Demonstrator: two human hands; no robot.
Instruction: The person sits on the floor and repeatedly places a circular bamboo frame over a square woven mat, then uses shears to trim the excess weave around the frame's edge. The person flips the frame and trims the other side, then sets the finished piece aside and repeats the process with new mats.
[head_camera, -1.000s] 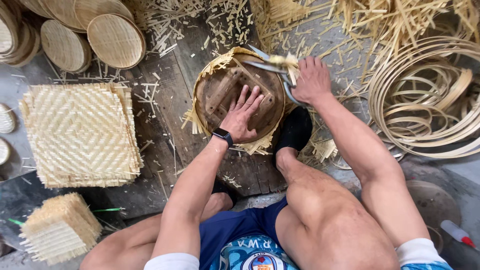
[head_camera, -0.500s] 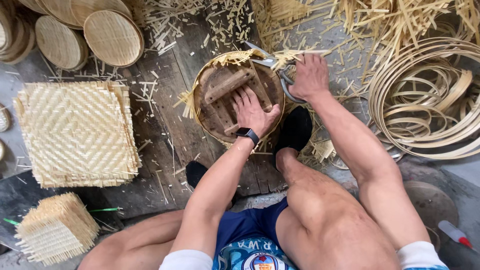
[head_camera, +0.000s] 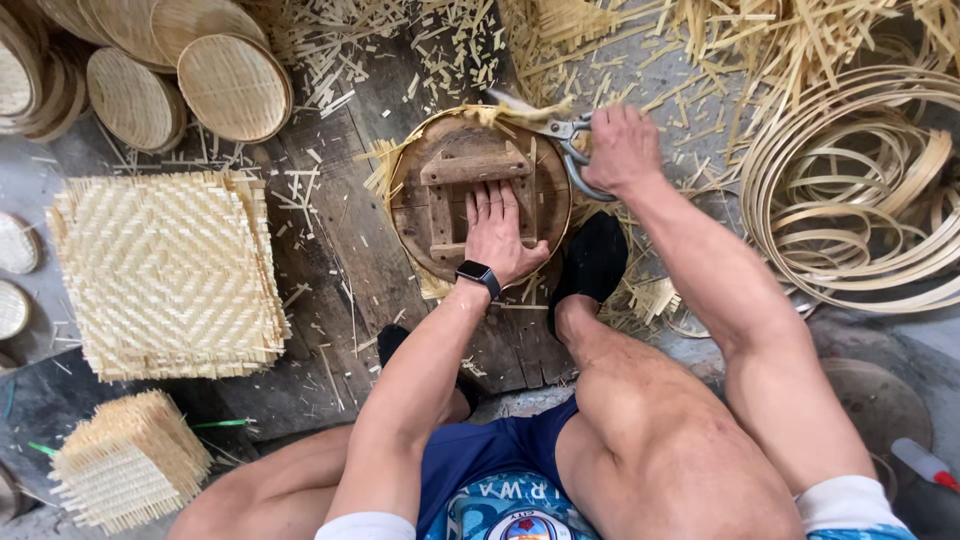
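Your left hand lies flat, fingers spread, on the round wooden form in the middle of the plank floor; it presses down and grips nothing. Your right hand is closed around the handles of the scissors, whose blades sit at the form's far rim, on the woven fringe sticking out there. How wide the blades stand you cannot tell.

The form's left edge has open plank beside it. On its right, your black-socked foot sits just beside the rim. A stack of square mats lies well to the left, round trays at the far left, coiled hoops to the right, and loose strips beyond the form.
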